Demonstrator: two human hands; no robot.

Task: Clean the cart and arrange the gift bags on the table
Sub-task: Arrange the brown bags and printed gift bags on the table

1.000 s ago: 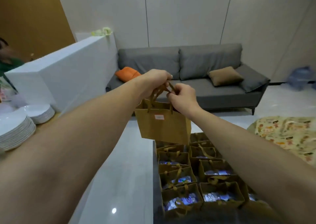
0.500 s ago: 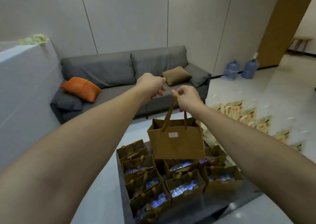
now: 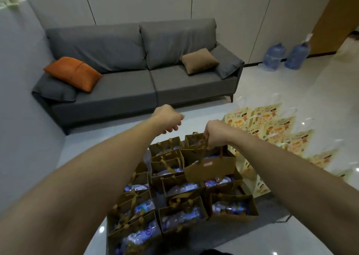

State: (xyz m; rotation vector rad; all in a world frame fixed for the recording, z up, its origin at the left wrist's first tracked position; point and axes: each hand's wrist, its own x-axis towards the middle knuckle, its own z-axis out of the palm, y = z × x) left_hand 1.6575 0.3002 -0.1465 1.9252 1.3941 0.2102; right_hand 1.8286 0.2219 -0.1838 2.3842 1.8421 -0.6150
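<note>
Lowered brown paper gift bag (image 3: 210, 168), white label, handles in right hand (image 3: 215, 136), perhaps taut

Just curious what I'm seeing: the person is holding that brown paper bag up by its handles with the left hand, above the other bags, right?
Not quite: the head view shows the right hand gripping the brown paper bag by its handles above the other bags. The left hand holds nothing.
</note>
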